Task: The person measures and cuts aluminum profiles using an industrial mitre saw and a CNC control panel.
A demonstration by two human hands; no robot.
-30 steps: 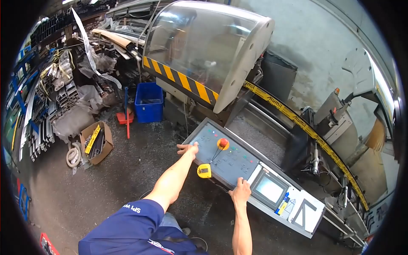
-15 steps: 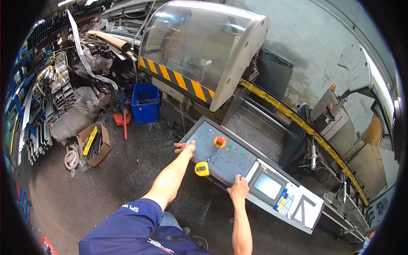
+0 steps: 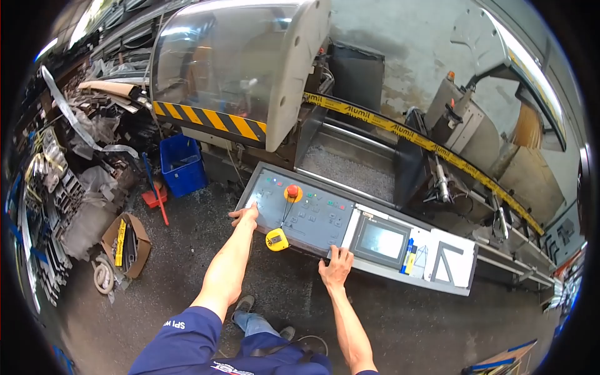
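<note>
My left hand (image 3: 245, 215) rests with fingers spread on the left corner of the grey control panel (image 3: 312, 215), holding nothing, and my right hand (image 3: 335, 267) lies flat on the panel's front edge just below the touchscreen (image 3: 380, 240), also holding nothing. The hands are well apart. The red emergency stop button (image 3: 292, 190) stands between them, up the panel, and a yellow tape measure (image 3: 275, 239) sits on the front edge beside my left forearm. I judge the risks to be these: my left fingers lie close to small buttons and could press the wrong one; my forearm could knock the tape measure to the floor. The saw guard (image 3: 231, 62) with hazard stripes hangs behind the panel.
</note>
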